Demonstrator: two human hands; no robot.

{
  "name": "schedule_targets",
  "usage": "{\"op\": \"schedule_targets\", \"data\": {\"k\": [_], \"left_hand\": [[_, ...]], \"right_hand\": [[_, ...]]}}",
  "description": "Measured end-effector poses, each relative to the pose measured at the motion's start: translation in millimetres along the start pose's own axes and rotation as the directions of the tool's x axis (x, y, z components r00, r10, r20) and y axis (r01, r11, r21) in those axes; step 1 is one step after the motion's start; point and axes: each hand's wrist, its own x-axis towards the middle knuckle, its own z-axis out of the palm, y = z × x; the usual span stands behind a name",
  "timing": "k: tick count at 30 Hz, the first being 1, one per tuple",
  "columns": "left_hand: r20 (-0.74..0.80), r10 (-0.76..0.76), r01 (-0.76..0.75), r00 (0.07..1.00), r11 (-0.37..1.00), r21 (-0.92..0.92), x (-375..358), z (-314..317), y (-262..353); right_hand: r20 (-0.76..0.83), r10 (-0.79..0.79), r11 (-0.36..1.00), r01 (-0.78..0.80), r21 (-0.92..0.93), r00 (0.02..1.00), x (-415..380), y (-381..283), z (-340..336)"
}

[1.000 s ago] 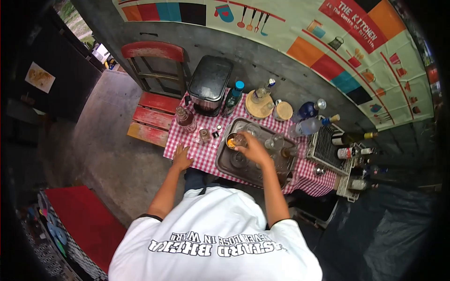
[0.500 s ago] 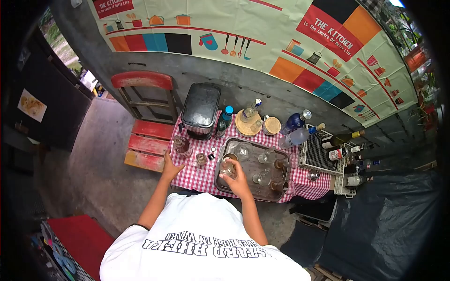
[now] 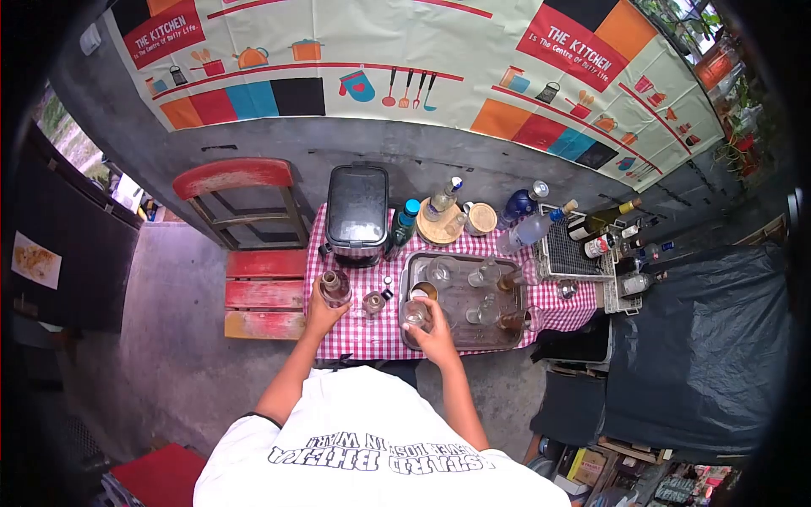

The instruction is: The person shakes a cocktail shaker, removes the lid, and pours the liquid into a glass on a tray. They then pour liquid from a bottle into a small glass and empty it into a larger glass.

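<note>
At the left of the table my left hand [image 3: 322, 315] is closed round a glass bottle [image 3: 335, 286] that stands upright. A small glass jar [image 3: 373, 303] is between my two hands, with a small black and white item [image 3: 388, 293] beside it. Over the near left corner of the metal tray [image 3: 460, 344], my right hand [image 3: 436, 335] grips a clear drinking glass [image 3: 414, 314]. Just behind that glass is a round tin-like cup [image 3: 426, 291]. Several other glasses [image 3: 481, 309] are on the tray, some upright and some tipped over.
Behind my left hand are a black lidded bin [image 3: 357, 207] and a dark bottle with a blue cap [image 3: 404, 225]. Bottles [image 3: 525, 232] and a wire rack [image 3: 553, 253] line the back right. A red chair [image 3: 264, 291] touches the table's left side.
My left hand has moved from the table edge onto the glass bottle and closed round it. My right hand still holds the drinking glass over the tray. The whole view has shifted slightly.
</note>
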Motion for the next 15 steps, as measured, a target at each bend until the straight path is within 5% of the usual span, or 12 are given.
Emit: {"op": "schedule_targets", "data": {"k": [6,15], "left_hand": [[0.001,0.004,-0.004,1.0,0.998,0.064,3,-4,-1],[0.037,0.087,-0.082,0.996,0.99,-0.115,16,0,-16]], "right_hand": [[-0.072,0.013,1.0,-0.014,-0.005,0.997,-4,9,9],[-0.132,0.022,0.999,-0.028,-0.047,0.991,-17,-7,20]]}}
